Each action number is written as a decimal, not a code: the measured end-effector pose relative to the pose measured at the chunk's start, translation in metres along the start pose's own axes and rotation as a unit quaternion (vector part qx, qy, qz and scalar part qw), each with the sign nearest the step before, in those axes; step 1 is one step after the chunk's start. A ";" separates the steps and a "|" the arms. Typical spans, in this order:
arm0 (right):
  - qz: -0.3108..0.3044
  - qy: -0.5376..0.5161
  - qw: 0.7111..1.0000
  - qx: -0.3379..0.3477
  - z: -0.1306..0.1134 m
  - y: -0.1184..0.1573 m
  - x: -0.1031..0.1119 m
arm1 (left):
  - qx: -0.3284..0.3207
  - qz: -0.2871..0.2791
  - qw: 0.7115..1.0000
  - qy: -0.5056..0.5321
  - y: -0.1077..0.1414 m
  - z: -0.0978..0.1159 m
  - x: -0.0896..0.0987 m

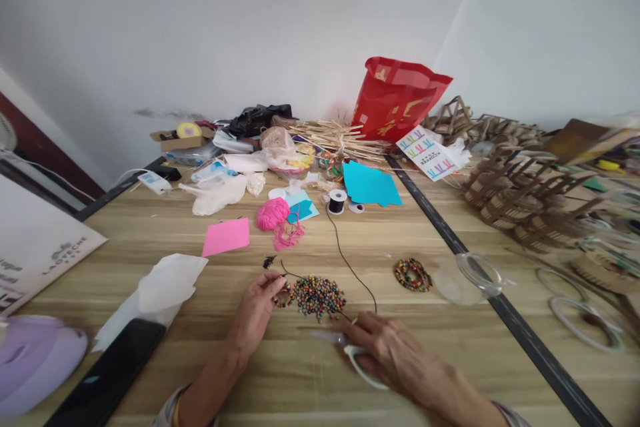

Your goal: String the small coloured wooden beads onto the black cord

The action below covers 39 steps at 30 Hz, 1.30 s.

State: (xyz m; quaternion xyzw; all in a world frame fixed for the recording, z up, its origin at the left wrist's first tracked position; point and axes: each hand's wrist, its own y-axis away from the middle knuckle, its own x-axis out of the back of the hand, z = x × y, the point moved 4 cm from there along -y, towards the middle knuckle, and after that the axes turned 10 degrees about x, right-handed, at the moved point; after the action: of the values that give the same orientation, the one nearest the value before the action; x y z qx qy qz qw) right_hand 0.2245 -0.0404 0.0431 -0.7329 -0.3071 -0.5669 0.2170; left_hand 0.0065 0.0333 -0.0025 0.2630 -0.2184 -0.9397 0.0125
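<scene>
My left hand (259, 303) pinches a short loop of strung multicoloured beads (284, 295), with black cord showing above the fingertips. Just right of it lies a loose pile of small beads (320, 296). Below the pile, my right hand (383, 347) is closed at a pair of scissors (367, 373) with white handles. Their blades point left and look smeared by motion, and some of the grip is hidden under the fingers. A black cord (345, 255) runs from a spool (337, 201) down towards my right hand. A finished-looking coil of beads (413, 275) rests farther right.
Pink yarn (273, 214), a pink sheet (226, 237) and blue sheets (371, 183) lie beyond the beads. A black phone (107, 373) and white paper (165, 287) are at left. Clear tubing (480, 275) and small woven baskets (520, 200) stand right; a red bag (395, 100) is behind.
</scene>
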 end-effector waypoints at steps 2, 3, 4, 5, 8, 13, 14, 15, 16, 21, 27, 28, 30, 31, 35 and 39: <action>-0.012 0.007 0.999 0.045 -0.014 0.003 -0.012 | -0.004 -0.011 1.000 -0.023 -0.001 0.000 -0.002; -0.020 0.012 0.997 0.067 -0.021 0.004 -0.018 | -0.005 -0.018 0.999 -0.034 -0.002 -0.001 -0.004; -0.027 0.019 0.996 0.079 -0.025 0.004 -0.022 | -0.006 -0.023 0.999 -0.046 -0.002 -0.001 -0.006; -0.032 0.026 0.995 0.086 -0.029 0.003 -0.026 | -0.005 -0.028 0.998 -0.059 -0.001 -0.001 -0.008; -0.027 0.037 0.994 0.096 -0.035 0.000 -0.028 | 0.001 -0.049 0.994 -0.092 0.001 -0.001 -0.018; 0.077 -0.143 0.986 0.026 -0.018 -0.008 -0.005 | 0.033 -0.088 0.988 -0.119 0.008 -0.005 -0.040; 0.117 -0.194 0.974 -0.005 -0.011 -0.011 -0.001 | 0.041 -0.095 0.988 -0.117 0.010 -0.007 -0.046; 0.154 -0.248 0.956 -0.030 -0.004 -0.015 0.000 | 0.049 -0.105 0.987 -0.115 0.012 -0.009 -0.051; 0.178 -0.301 0.936 -0.046 0.003 -0.019 -0.001 | 0.056 -0.117 0.985 -0.112 0.013 -0.012 -0.056; 0.183 -0.474 0.858 -0.080 0.024 -0.038 -0.024 | 0.066 -0.139 0.981 -0.116 0.014 -0.023 -0.062; 0.196 -0.432 0.875 -0.097 0.039 -0.026 -0.011 | 0.052 -0.138 0.973 -0.175 0.004 -0.028 -0.053; 0.200 -0.409 0.884 -0.104 0.044 -0.021 -0.004 | 0.052 -0.152 0.969 -0.185 0.005 -0.028 -0.054; 0.213 -0.326 0.915 -0.107 0.054 -0.012 0.013 | 0.048 -0.174 0.964 -0.194 0.006 -0.028 -0.056; 0.211 -0.281 0.930 -0.104 0.059 -0.008 0.021 | 0.043 -0.176 0.964 -0.196 0.006 -0.027 -0.056; 0.183 -0.108 0.968 -0.132 0.082 0.008 0.048 | 0.036 -0.155 0.966 -0.203 0.003 -0.022 -0.049; 0.125 -0.038 0.979 -0.153 0.100 0.017 0.060 | -0.001 -0.108 0.972 -0.211 -0.006 -0.015 -0.030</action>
State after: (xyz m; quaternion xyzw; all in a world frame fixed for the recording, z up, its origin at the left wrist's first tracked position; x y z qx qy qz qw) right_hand 0.3166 0.0260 0.0755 -0.8113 -0.1302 -0.5472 0.1595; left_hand 0.0409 0.0371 -0.0018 0.0811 -0.1853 -0.9700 -0.1350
